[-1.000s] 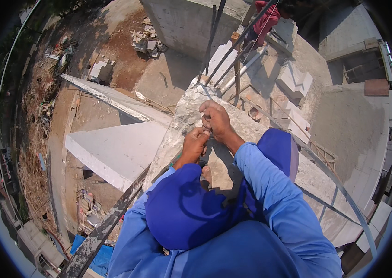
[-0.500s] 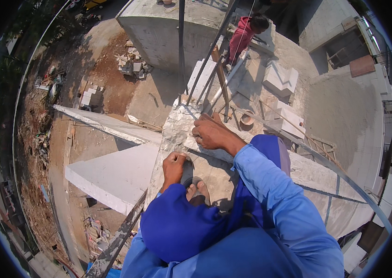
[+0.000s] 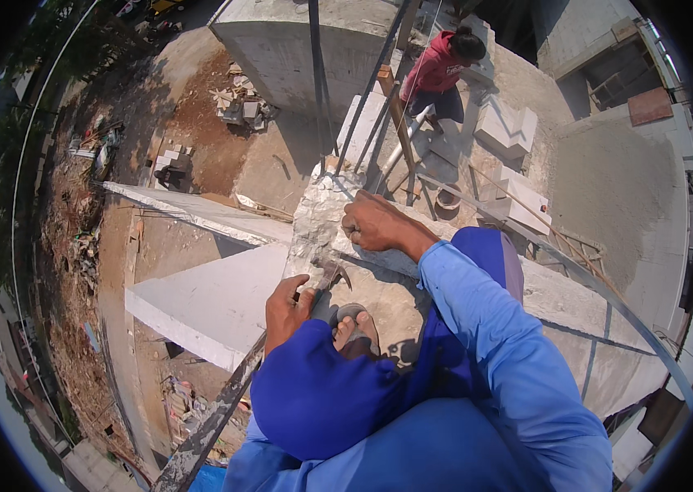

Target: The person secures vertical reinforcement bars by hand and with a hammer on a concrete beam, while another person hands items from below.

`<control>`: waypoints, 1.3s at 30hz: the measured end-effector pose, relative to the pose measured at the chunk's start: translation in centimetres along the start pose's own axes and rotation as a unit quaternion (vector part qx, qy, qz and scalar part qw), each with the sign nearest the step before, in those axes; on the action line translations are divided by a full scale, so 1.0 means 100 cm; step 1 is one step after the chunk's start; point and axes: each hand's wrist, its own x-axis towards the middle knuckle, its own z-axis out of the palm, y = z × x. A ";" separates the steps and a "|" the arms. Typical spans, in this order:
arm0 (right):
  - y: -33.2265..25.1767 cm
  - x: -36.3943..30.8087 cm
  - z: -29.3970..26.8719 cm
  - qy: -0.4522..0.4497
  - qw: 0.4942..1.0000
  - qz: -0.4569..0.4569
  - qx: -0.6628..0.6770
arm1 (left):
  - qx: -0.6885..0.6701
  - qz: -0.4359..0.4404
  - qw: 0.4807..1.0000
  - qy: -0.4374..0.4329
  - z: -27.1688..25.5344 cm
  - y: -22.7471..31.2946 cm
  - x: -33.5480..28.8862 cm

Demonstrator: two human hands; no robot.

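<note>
Our left hand (image 3: 287, 312) has shifted left, fingers apart, near the hooked tool (image 3: 333, 274) on the concrete (image 3: 313, 221), contact unclear. We seem mid-reach; gripping calls for closing them. Our right hand (image 3: 377, 224) curls its fingers; around what, we cannot tell.

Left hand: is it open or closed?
Partly open: on the left hand, thumb and forefinger stand apart with a gap between. Cannot tell whether hidden fingers hold anything.

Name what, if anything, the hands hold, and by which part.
It cannot be told. The right hand is curled, hiding any contents; the left hand is near a tool, but no grip shows clearly.
</note>
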 end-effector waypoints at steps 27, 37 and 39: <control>0.007 0.004 0.018 0.126 0.987 0.032 -0.094 | 0.026 -0.010 0.998 0.061 0.083 0.014 0.098; 0.011 0.009 0.026 0.168 0.975 -0.042 -0.139 | 0.175 0.055 0.983 0.027 0.080 0.020 0.109; 0.008 0.010 0.026 0.159 0.977 -0.039 -0.139 | 0.204 0.047 0.978 0.004 0.077 0.025 0.115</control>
